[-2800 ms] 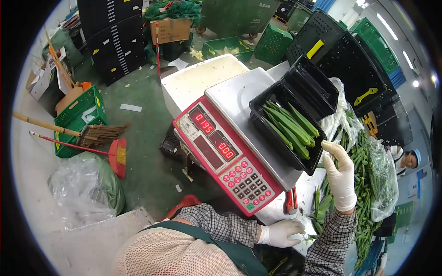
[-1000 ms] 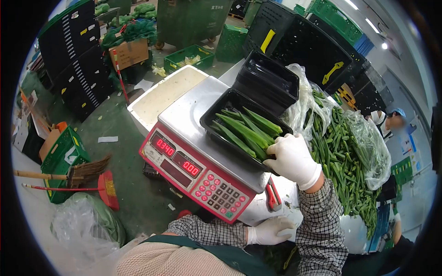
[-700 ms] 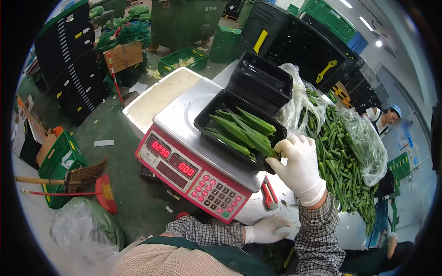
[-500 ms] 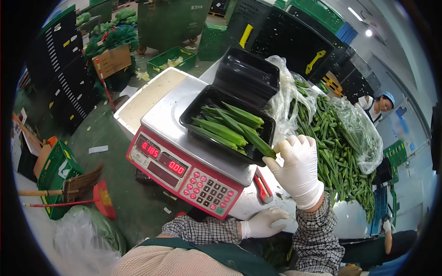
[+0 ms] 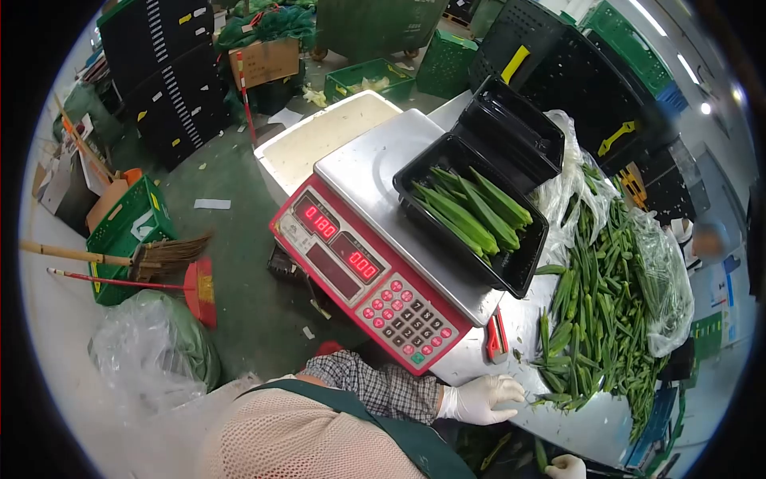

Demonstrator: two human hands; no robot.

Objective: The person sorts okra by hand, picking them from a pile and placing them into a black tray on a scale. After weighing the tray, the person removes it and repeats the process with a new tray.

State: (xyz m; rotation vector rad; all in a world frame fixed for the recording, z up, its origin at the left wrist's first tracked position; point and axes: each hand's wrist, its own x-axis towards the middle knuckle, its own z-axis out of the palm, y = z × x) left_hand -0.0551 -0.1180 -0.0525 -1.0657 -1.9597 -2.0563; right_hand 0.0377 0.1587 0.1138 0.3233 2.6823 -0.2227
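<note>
Several green okra pods (image 5: 471, 209) lie in a black plastic tray (image 5: 517, 267) on the steel plate of a red weighing scale (image 5: 319, 271), whose display reads 0.180. My left hand (image 5: 483, 399), in a white glove, rests at the table's near edge, fingers stretched out and holding nothing. At the bottom edge of the view, my gloved right hand (image 5: 566, 468) is partly cut off. Its curled fingers meet the end of a single okra pod (image 5: 541, 454). A red box cutter (image 5: 496, 335) lies between the scale and the loose okra.
A large okra heap (image 5: 598, 311) with clear plastic bags (image 5: 658, 279) covers the table's right side. More black trays (image 5: 511, 132) stand behind the filled one. A white foam box (image 5: 319, 132) sits beyond the scale. Crates, a broom (image 5: 163, 259) and a dustpan (image 5: 199, 291) are at left.
My right hand has left the tray and moved down to the bottom edge with an okra pod. The display fell from 0.185 to 0.180. The view has shifted left.
</note>
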